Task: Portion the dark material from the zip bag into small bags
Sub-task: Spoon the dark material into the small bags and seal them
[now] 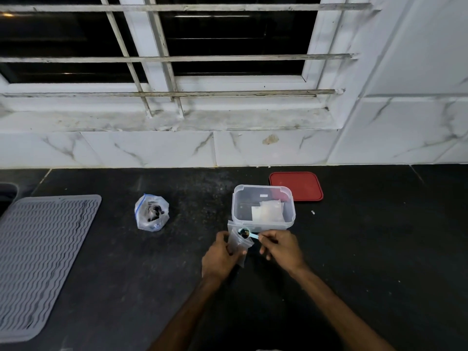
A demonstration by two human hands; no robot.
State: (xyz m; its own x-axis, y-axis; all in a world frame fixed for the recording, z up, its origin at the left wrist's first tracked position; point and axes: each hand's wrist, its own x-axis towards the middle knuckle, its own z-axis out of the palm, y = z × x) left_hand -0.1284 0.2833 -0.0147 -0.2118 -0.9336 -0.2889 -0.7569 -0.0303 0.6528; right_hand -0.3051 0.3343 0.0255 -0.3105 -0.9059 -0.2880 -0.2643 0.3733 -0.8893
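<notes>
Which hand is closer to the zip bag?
Left. The left hand, holding a small bag, sits right of the zip bag; the right hand is farther right, holding a scoop.

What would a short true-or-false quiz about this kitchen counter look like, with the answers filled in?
1. The left hand holds a small bag. True.
2. The spoon in the right hand is empty. False: its bowl carries dark material, held at the small bag's mouth.
3. The red lid is closed on the clear box. False: the red lid lies flat on the counter behind the clear box, which is open.
4. The zip bag sits on the counter, left of the clear box. True.
5. The grey mat lies right of the clear box. False: the grey mat lies at the far left.
</notes>
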